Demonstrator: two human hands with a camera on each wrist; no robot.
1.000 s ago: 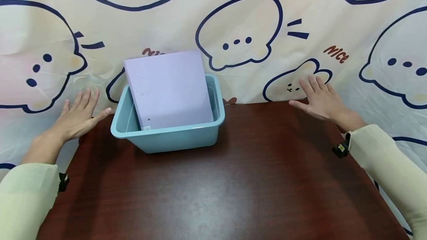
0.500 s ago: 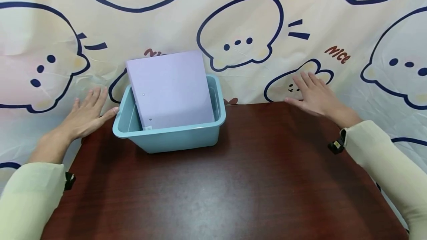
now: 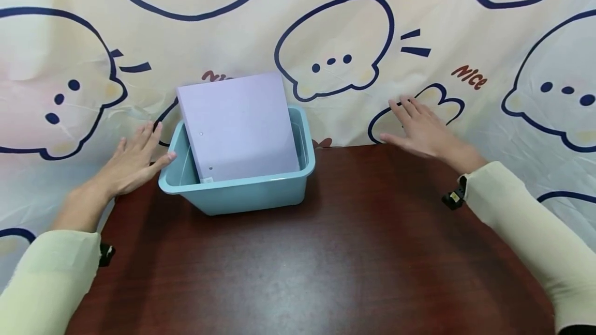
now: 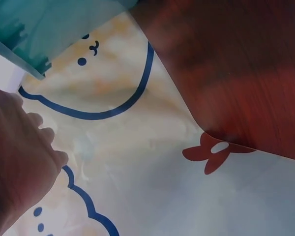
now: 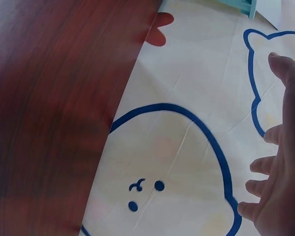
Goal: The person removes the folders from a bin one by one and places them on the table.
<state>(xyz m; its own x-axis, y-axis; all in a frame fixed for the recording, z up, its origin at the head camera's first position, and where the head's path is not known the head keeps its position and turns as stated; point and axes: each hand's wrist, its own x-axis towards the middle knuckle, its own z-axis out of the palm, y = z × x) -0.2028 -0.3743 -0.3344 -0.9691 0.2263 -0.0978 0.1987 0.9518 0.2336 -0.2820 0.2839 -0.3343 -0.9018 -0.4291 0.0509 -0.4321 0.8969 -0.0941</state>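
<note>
A light-blue plastic basin point(image 3: 251, 195) stands near the far edge of the table, left of centre. In it leans a flat lavender rectangular thing point(image 3: 237, 128), with small round holes and a small pale label low on its face; its lower end is hidden by the front wall. Just left of the basin is my left hand point(image 3: 130, 164), fingers straight and spread, the thumb close to the rim; whether it touches I cannot tell. My right hand point(image 3: 423, 131) hovers over the far right of the table with extended fingers, holding nothing. The left wrist view shows the basin point(image 4: 64, 29) beyond my left hand point(image 4: 19, 162).
The dark reddish-brown table point(image 3: 288, 268) fills the foreground. A cream cloth point(image 3: 326, 25) printed with blue-outlined cartoon figures hangs right behind it and along both sides. A black strap with a small device point(image 3: 453, 198) is on my right wrist.
My left hand has moved right, up to the basin's left rim. My right hand has drifted left, toward the basin. The basin and the lavender thing stay in place.
</note>
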